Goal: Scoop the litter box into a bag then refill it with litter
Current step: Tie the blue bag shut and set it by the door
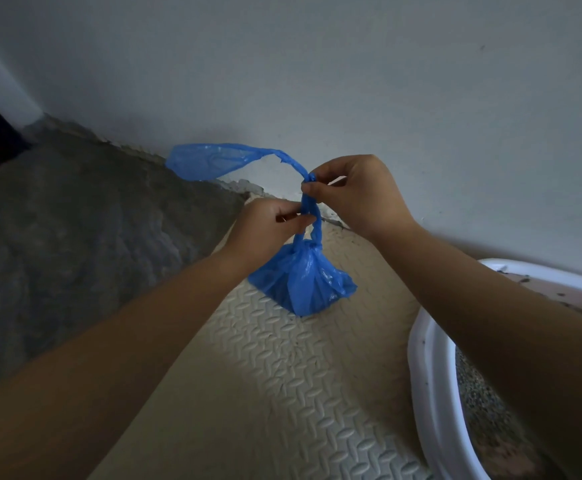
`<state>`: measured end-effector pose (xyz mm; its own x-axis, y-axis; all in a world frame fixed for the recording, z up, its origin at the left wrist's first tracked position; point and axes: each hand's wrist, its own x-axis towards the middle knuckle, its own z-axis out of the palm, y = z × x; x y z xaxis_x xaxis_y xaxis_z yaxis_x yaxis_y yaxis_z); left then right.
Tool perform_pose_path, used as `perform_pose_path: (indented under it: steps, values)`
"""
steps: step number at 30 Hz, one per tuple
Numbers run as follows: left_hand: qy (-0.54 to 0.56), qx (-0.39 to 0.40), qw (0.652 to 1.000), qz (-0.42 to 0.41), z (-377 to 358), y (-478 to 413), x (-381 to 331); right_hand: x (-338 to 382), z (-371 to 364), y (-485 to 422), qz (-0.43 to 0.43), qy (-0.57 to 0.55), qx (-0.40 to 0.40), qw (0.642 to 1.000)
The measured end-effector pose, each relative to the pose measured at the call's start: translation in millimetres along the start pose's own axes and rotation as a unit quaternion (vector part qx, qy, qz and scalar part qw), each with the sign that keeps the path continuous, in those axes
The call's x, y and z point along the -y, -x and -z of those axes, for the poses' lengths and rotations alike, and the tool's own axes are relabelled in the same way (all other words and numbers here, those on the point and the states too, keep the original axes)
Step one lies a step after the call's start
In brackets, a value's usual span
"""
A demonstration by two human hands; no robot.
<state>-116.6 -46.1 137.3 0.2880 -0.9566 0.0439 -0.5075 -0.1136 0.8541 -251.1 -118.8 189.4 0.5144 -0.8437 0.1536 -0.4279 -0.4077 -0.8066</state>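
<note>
The wall (pixel 317 64) closes off the far side just behind the blue bag (pixel 300 282), the white litter box (pixel 428 358) blocks the right, while the cream foam mat (pixel 248 393) and grey floor (pixel 75 220) lie open nearer and left.

I count two hands here, my left hand (pixel 265 230) and my right hand (pixel 355 195). There is one bag (pixel 300 282), one litter box (pixel 424 358), and two mats: one cream mat (pixel 282 375), one grey mat (pixel 75 237).
</note>
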Motion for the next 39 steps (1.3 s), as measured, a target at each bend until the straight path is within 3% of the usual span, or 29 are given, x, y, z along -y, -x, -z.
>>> perform_pose_path:
  steps: [8, 13, 19, 24, 28, 31, 35, 39]
  values:
    - [0.027, -0.003, 0.999, 0.021, -8.5, -3.2, -0.2, 1.4, -1.1, -3.9, -0.004, -0.020, -0.005, 1.000]
    - [0.038, -0.048, 0.997, 0.045, 0.5, -5.1, 4.0, -26.8, 3.5, 1.3, -0.067, -0.031, -0.026, 0.997]
    - [0.069, -0.058, 0.993, 0.071, 4.3, -1.8, -4.8, -84.7, -57.9, 52.3, -0.195, 0.096, 0.187, 0.958]
    - [0.116, -0.055, 0.989, 0.069, 0.6, -1.5, -21.0, -92.0, -116.7, 45.2, -0.173, 0.065, 0.075, 0.980]
    - [0.181, -0.089, 0.977, 0.073, 13.7, -12.5, -43.6, -73.0, -109.5, 30.2, -0.149, -0.081, -0.039, 0.985]
    - [0.243, -0.154, 0.951, 0.111, 38.3, -17.1, -63.5, -50.7, -78.3, 18.5, -0.146, -0.090, -0.026, 0.985]
    - [0.334, -0.231, 0.884, 0.232, 92.6, -8.1, -92.2, -2.2, -18.7, 8.8, -0.107, -0.024, 0.033, 0.993]
    - [0.385, -0.257, 0.832, 0.305, 155.7, 12.5, -148.3, 81.7, 45.2, -2.2, -0.053, 0.051, 0.088, 0.993]
